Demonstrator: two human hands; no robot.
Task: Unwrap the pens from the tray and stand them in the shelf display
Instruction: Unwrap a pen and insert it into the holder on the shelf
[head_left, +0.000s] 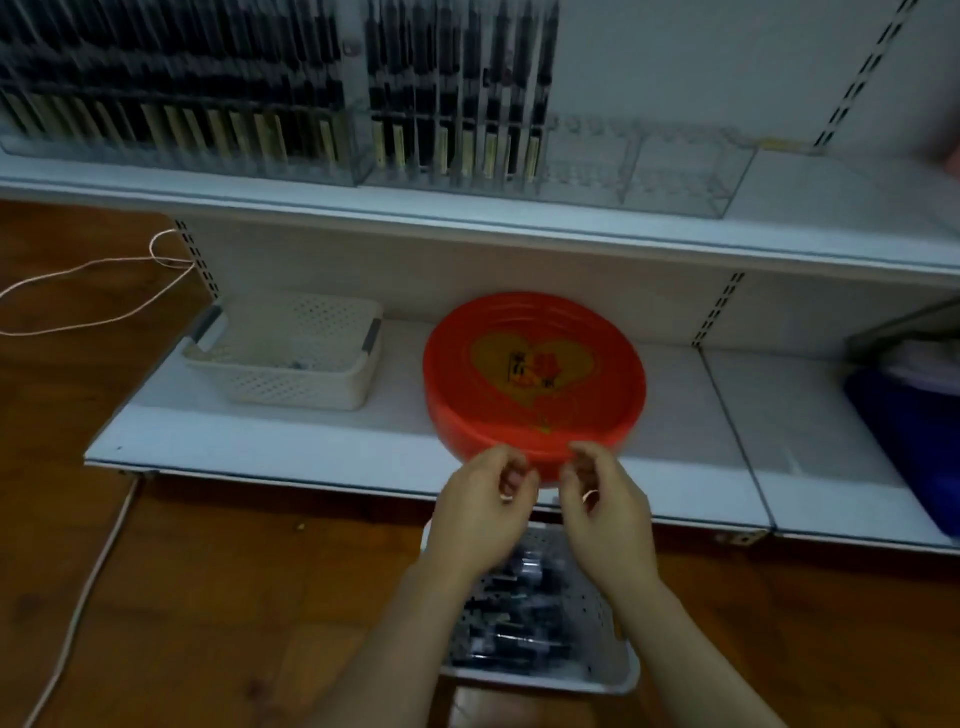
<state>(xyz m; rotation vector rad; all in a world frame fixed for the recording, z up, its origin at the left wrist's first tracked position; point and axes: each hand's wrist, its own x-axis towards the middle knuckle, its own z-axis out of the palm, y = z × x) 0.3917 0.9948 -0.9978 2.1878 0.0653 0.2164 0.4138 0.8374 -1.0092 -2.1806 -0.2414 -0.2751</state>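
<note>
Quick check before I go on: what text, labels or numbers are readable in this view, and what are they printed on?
Nothing can be read in this view.
Red round tray: dark and red characters inside the yellow heart, too blurred to read.
Pens in the shelf display: pale strips at their bases, any print too blurred to tell.
Wrapped pens in the white basket under the hands: no legible print.

Probably a stationery shop: slotted retail shelving (519, 228), acrylic pen display (457, 156).

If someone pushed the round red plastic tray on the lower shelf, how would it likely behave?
The round red plastic tray looks rigid and probably light. Its near edge overhangs the white shelf front, so an outward pull might tip it off; its smooth base would likely slide easily.
</note>
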